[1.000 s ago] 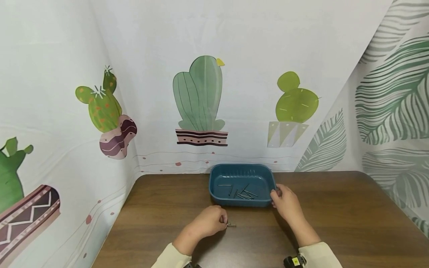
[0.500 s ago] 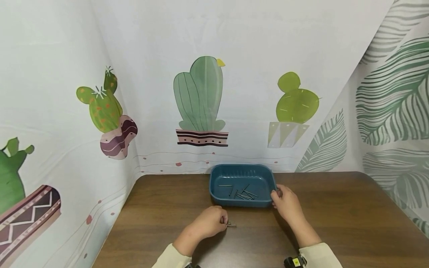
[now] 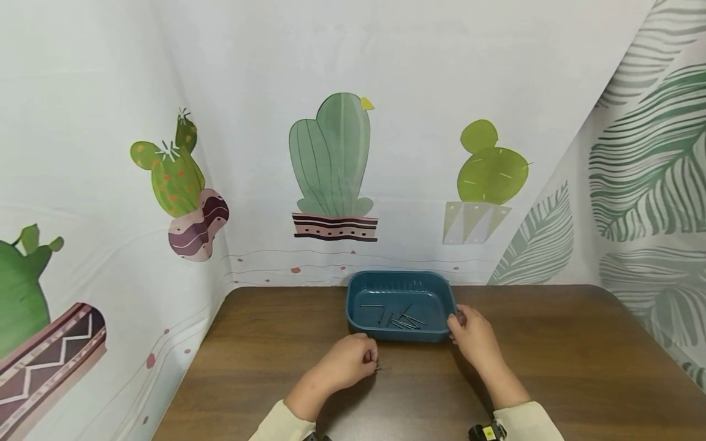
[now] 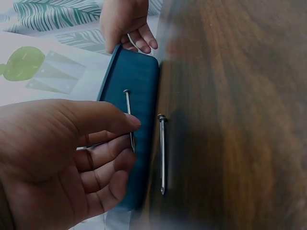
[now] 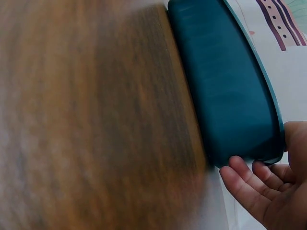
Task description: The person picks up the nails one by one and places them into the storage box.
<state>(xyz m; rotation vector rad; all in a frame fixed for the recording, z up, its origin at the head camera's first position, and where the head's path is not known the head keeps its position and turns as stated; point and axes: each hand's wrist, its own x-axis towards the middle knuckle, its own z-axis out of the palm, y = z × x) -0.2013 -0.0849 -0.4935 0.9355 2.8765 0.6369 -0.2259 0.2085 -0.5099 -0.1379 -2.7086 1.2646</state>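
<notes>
My left hand (image 3: 347, 362) is just above the table in front of a blue tray (image 3: 397, 334). In the left wrist view its thumb and fingers pinch a steel nail (image 4: 127, 101), head up. Beside it on the table lies another nail (image 4: 163, 155); a second head seems to show there, but I cannot tell how many lie together. Several nails (image 3: 407, 320) are scattered inside the tray. My right hand (image 3: 475, 335) holds the tray's right end, the thumb at the rim and the fingers against the outer wall (image 5: 225, 96).
The brown wooden table (image 3: 265, 343) spreads to both sides of the tray. Behind it hangs a white cloth (image 3: 408, 153) printed with cacti and leaves, close to the tray's back edge.
My left hand has risen slightly from the table with a nail between its fingers. The nail ends that stuck out to the right now show less. The right hand stays on the tray.
</notes>
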